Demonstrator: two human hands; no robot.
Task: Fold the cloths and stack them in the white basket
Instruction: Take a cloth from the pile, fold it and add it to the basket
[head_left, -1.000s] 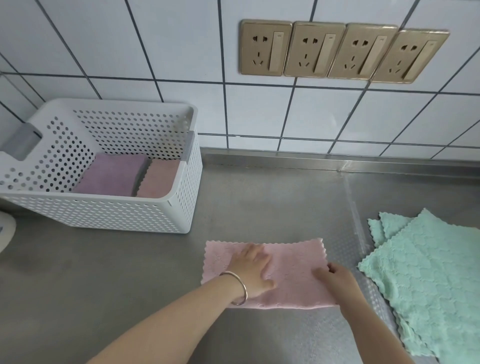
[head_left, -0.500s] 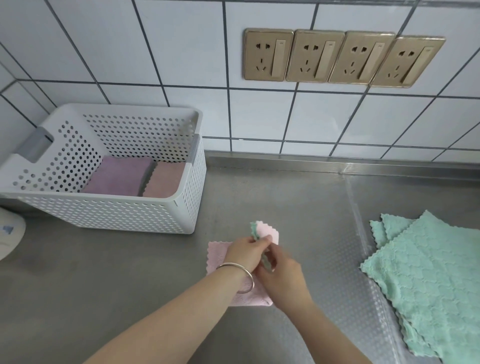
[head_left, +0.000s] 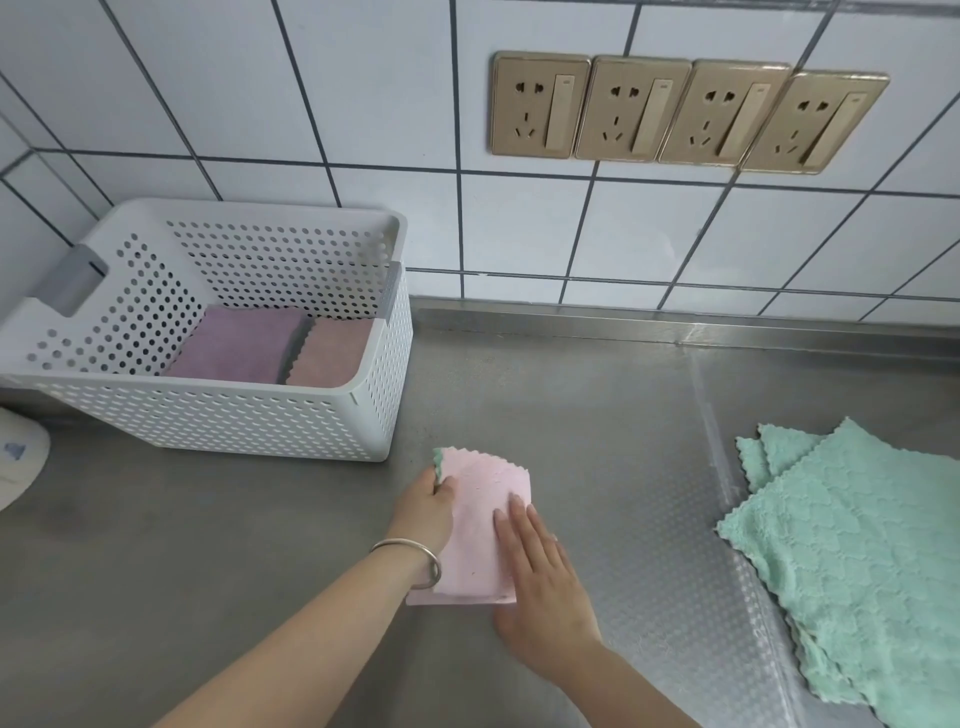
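We take the white basket (head_left: 218, 415) as our landmark; it stands on the steel desk (head_left: 597, 405) against the tiled wall. Just in front of its near right corner lies the folded pink cloth (head_left: 485, 514), flat on the desk, with a green edge showing at its far left corner. Our left hand (head_left: 426, 512), a metal bangle (head_left: 415, 558) on its wrist, pinches the cloth's left edge near that corner. Our right hand (head_left: 540, 577) lies flat with straight fingers, pressing on the cloth's right side. Inside the basket rest a folded purple cloth (head_left: 239, 348) and, touching its right side, a folded pink one (head_left: 330, 353). Well to the right of the basket, unfolded green cloths (head_left: 852, 561) lie overlapped in a pile. Four gold sockets (head_left: 685, 111) sit on the wall above and to the right.
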